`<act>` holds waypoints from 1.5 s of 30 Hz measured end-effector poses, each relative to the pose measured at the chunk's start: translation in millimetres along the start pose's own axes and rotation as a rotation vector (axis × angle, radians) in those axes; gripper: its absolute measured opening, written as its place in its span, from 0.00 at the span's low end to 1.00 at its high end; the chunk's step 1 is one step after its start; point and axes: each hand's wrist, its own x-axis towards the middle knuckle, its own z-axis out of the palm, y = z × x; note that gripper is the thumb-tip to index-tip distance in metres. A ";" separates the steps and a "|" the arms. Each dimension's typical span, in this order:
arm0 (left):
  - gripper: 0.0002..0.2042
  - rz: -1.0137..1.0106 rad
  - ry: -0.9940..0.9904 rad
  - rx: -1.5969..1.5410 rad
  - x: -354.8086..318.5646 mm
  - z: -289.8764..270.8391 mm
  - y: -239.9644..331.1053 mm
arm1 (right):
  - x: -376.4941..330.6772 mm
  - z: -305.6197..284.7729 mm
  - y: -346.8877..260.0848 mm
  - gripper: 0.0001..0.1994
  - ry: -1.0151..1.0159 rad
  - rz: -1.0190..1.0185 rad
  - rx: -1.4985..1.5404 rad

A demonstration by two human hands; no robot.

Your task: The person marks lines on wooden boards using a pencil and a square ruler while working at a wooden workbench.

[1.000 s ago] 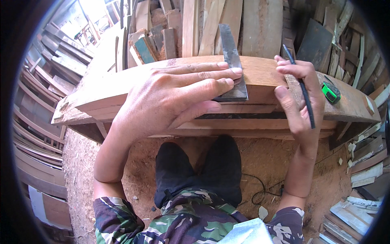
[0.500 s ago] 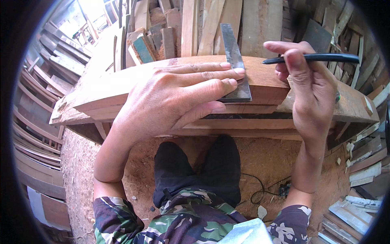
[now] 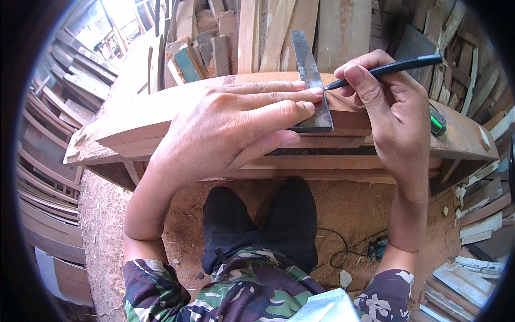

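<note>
My left hand (image 3: 236,126) lies flat on a wide wooden board (image 3: 134,121), its fingers pressing down a dark metal square blade (image 3: 310,80) that runs away from me across the board. My right hand (image 3: 389,107) grips a black pen (image 3: 386,68), its tip touching the wood right beside the blade's right edge. The board rests on a wooden bench frame (image 3: 343,163) in front of me.
A green and black tape measure (image 3: 438,122) sits on the bench at the right. Upright planks (image 3: 300,27) stand behind; stacked boards (image 3: 48,161) fill the left, offcuts (image 3: 477,257) the right. A cable and small blue tool (image 3: 373,249) lie on the sawdust floor by my dark boots (image 3: 263,225).
My right hand has swung the pen from pointing toward me, up and over to the left, bringing its tip down beside the blade. My left hand has stayed on the blade.
</note>
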 end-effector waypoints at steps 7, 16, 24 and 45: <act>0.18 0.008 0.011 0.016 0.4 -0.6 0.3 | -13.2 -13.3 -13.9 0.15 0.001 -0.009 0.072; 0.19 0.043 0.021 0.009 4.6 2.7 -0.6 | -13.0 -14.2 6.4 0.16 0.069 -0.061 0.097; 0.18 0.055 0.024 0.017 7.0 3.3 0.4 | -15.1 -15.6 7.1 0.16 0.047 -0.050 0.063; 0.19 0.064 0.025 0.069 6.9 5.7 0.2 | -16.5 -12.0 5.0 0.13 0.044 -0.033 0.069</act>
